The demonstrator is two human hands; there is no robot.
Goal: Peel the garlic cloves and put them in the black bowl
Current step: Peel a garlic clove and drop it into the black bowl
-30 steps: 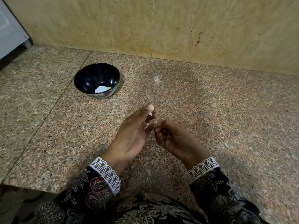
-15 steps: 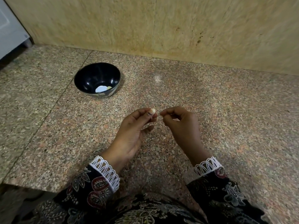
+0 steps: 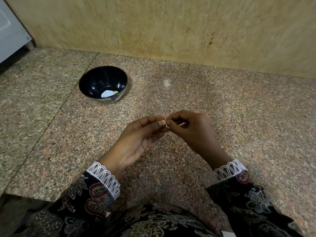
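Garlic clove (image 3: 163, 122), small, pale and rounded, pinched between thumb and fingers of the left hand (image 3: 136, 142) above the middle of the speckled granite desk (image 3: 239, 117), while the right hand (image 3: 191, 130) pinches at its tip with curled fingers. Glossy round black bowl (image 3: 95, 82) toward the desk's far left corner, holding pale peeled pieces; lace-trimmed patterned sleeves (image 3: 104, 178) at both wrists.

- Left hand (image 3: 136, 139) pinches a garlic clove (image 3: 162, 122) above a granite counter (image 3: 239, 127).
- Right hand (image 3: 193, 129) pinches at the clove's right side.
- Black bowl (image 3: 95, 82) sits far left, pale pieces (image 3: 108, 94) inside.
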